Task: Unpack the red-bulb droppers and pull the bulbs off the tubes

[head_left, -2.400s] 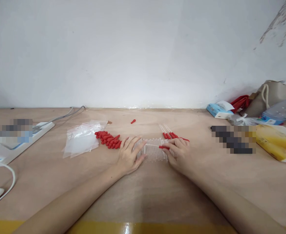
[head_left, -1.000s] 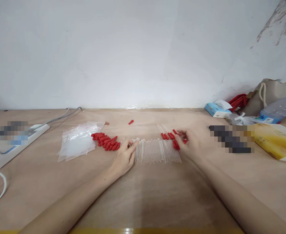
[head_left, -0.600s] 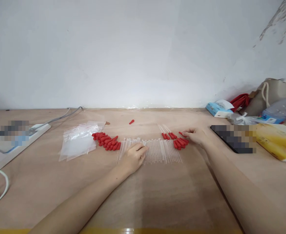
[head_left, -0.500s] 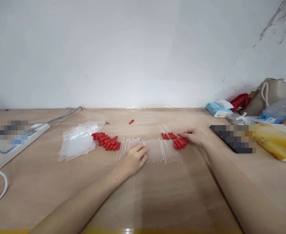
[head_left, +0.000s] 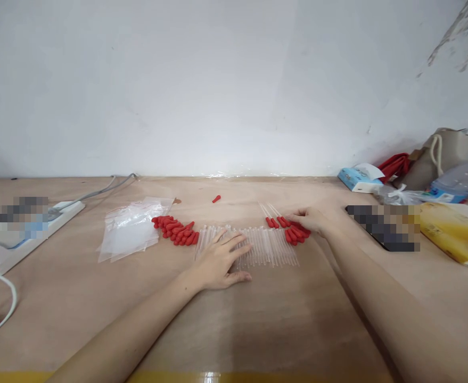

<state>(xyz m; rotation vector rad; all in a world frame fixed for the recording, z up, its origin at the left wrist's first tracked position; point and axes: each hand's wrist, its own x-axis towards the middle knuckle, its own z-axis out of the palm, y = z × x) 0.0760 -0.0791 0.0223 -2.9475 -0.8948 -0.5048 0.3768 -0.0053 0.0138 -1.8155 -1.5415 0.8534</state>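
Note:
My left hand [head_left: 223,260] lies with its fingers spread over a row of thin clear tubes [head_left: 263,247]. To the left of that row is a pile of red rubber bulbs [head_left: 175,231]. My right hand [head_left: 308,219] is pinched at the right, its fingertips on a red rubber bulb that they mostly cover. Just left of those fingertips lie several droppers [head_left: 271,222], red bulbs toward me and thin clear stems pointing to the wall. A smaller cluster of red bulbs [head_left: 295,235] sits below my right hand, at the tubes' right end.
Clear zip bags [head_left: 132,231] lie left of the bulbs, and a single red bulb [head_left: 216,199] lies farther back. A power strip [head_left: 66,213] is at the left. At the right are a phone [head_left: 367,229], a yellow packet [head_left: 445,229], a tissue pack [head_left: 359,179] and a plastic bottle [head_left: 461,178].
My left hand has spread its fingers and thumb over the tubes. With its pinch still formed, my right hand has shifted slightly left, closer to the droppers.

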